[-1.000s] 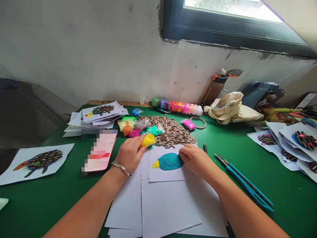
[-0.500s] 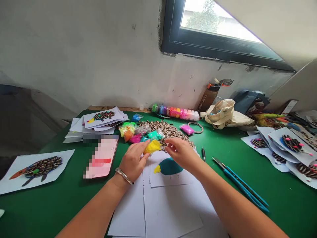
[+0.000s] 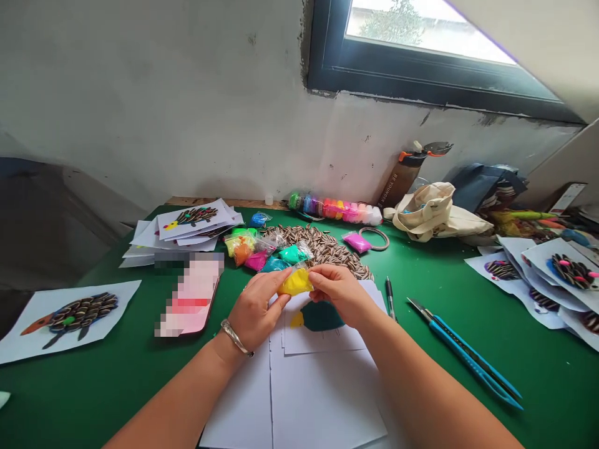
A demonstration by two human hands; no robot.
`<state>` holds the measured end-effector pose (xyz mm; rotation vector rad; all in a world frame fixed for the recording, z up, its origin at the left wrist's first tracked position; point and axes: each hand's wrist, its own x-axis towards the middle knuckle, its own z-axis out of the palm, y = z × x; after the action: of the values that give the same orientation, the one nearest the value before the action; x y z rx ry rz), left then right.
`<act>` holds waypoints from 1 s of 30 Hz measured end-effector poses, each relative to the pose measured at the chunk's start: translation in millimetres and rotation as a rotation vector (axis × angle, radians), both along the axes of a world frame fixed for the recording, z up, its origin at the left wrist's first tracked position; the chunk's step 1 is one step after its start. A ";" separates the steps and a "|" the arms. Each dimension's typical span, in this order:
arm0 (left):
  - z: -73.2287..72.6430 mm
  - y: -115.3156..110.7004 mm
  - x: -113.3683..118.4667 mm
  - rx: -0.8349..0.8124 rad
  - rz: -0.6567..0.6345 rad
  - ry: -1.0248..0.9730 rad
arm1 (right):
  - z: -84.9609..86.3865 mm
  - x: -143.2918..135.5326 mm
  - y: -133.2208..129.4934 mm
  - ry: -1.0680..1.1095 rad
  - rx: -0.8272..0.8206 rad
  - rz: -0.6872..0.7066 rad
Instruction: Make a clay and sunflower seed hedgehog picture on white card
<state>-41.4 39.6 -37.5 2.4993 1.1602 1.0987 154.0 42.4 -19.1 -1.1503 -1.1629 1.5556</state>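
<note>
Between both hands is a small clear bag of yellow modelling clay (image 3: 296, 282), held above the paper. My left hand (image 3: 255, 307), with a silver bracelet at the wrist, pinches the bag's left side. The fingers of my right hand (image 3: 340, 292) are closed on its right edge. Below them lies a white sheet (image 3: 322, 344) with a dark teal clay bird body (image 3: 322, 317) and a yellow clay head (image 3: 296, 320). Larger white paper (image 3: 322, 393) lies underneath. Part of the bird is covered by my right hand.
Sunflower seeds (image 3: 322, 246) are heaped behind the hands, beside bagged clay (image 3: 256, 260). A phone (image 3: 194, 299) and a seed picture (image 3: 77, 318) lie left. A pen (image 3: 390, 298), a blue craft knife (image 3: 468, 355) and stacked pictures (image 3: 538, 284) are on the right. A bottle (image 3: 400, 178) leans at the wall.
My right hand has moved in to the yellow clay bag and now grips its right edge. The bag has shifted slightly right and down. The camera view has turned a little.
</note>
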 end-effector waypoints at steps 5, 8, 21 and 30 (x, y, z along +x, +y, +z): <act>-1.7 -0.2 -0.3 -0.039 -0.035 0.000 | -2.9 0.9 0.3 -0.005 -0.008 0.013; -2.4 -1.2 -0.4 -0.063 -0.039 0.001 | 1.5 1.4 -1.1 -0.031 -0.002 0.032; -10.9 10.2 -7.6 -0.054 0.174 0.093 | 16.2 -13.5 31.2 -0.864 0.404 -0.011; -5.9 6.6 -5.9 -0.096 0.155 0.122 | 16.5 -77.4 88.3 -1.199 0.632 0.040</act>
<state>-47.3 46.2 -43.4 2.4670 1.4251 0.9118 76.6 130.7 -2.6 -1.5958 -2.2121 0.2838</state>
